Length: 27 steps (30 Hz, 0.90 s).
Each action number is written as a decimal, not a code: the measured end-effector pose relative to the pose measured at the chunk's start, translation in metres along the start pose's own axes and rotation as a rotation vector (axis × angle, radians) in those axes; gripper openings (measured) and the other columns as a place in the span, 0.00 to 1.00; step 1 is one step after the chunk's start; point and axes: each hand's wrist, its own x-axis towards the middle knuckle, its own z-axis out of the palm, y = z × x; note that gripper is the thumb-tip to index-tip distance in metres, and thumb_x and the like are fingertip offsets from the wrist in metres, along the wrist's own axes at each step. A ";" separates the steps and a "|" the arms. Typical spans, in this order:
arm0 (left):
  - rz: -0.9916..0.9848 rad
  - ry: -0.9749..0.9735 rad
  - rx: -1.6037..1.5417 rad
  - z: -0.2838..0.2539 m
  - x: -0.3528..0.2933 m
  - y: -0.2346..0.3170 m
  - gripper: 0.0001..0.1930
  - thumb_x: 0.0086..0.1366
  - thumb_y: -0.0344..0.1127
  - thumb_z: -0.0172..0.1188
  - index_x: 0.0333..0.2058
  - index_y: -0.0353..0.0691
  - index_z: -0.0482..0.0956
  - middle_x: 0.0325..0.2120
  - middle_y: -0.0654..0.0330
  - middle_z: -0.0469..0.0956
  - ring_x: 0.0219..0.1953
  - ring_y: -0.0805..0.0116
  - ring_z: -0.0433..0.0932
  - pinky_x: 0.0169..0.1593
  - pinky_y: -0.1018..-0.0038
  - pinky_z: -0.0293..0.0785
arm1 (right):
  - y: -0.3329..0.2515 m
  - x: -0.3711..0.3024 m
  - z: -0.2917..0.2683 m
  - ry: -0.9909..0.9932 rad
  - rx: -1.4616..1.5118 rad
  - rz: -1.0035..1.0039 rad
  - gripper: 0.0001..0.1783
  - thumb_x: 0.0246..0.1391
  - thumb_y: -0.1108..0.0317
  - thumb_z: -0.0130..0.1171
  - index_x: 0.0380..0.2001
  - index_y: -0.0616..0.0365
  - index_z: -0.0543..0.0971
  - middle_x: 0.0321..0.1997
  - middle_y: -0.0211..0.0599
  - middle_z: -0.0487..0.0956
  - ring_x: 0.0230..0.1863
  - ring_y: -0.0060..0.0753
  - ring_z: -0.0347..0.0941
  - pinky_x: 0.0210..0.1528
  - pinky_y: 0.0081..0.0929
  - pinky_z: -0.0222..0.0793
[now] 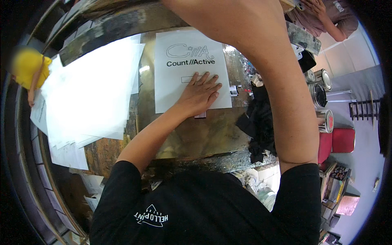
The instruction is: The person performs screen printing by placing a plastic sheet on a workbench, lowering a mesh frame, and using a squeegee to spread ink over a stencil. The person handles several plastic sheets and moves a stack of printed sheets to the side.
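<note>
My left hand [199,94] lies flat on a white printed sheet [167,92], its fingers spread over the lower half. Dark lettering and an outlined design show on the sheet above my fingertips. Under that sheet is a worn, stained tabletop [183,139]. My right arm is raised close to the camera, and the back of my right hand [232,18] fills the top of the view. Its fingers are cut off by the upper edge, so whether it holds anything is hidden.
A spread stack of white sheets [87,94] covers the table's left part. Black cloth [261,118] lies at the right edge, near several metal cans [324,121]. A red chair [343,140] stands farther right. One person in yellow [34,67] is at far left, another [326,18] at upper right.
</note>
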 end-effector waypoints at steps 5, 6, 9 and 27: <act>-0.057 0.407 -0.314 -0.061 -0.022 -0.003 0.23 0.74 0.46 0.63 0.64 0.45 0.80 0.66 0.57 0.78 0.67 0.48 0.75 0.70 0.52 0.71 | 0.001 0.017 -0.003 -0.044 0.014 -0.028 0.34 0.74 0.40 0.45 0.33 0.61 0.82 0.31 0.39 0.81 0.35 0.35 0.78 0.55 0.48 0.70; -0.245 0.501 -0.431 -0.086 -0.036 -0.008 0.24 0.70 0.41 0.68 0.62 0.42 0.80 0.63 0.56 0.80 0.62 0.53 0.79 0.64 0.57 0.76 | 0.000 0.019 -0.010 -0.091 0.021 0.010 0.34 0.74 0.40 0.45 0.33 0.61 0.82 0.31 0.39 0.82 0.36 0.36 0.78 0.55 0.48 0.69; -0.549 0.847 -0.909 -0.169 -0.093 -0.035 0.33 0.64 0.32 0.75 0.66 0.34 0.74 0.57 0.50 0.82 0.54 0.63 0.83 0.56 0.67 0.82 | -0.003 0.014 -0.009 -0.184 0.054 0.063 0.32 0.72 0.40 0.48 0.35 0.61 0.83 0.31 0.41 0.83 0.38 0.40 0.80 0.54 0.50 0.68; -0.712 0.321 0.066 -0.079 -0.227 -0.026 0.62 0.35 0.77 0.78 0.63 0.36 0.80 0.45 0.56 0.74 0.52 0.55 0.69 0.61 0.55 0.55 | -0.016 -0.194 0.168 -0.409 0.047 -0.088 0.16 0.51 0.77 0.60 0.44 0.54 0.72 0.41 0.37 0.74 0.45 0.45 0.72 0.60 0.56 0.58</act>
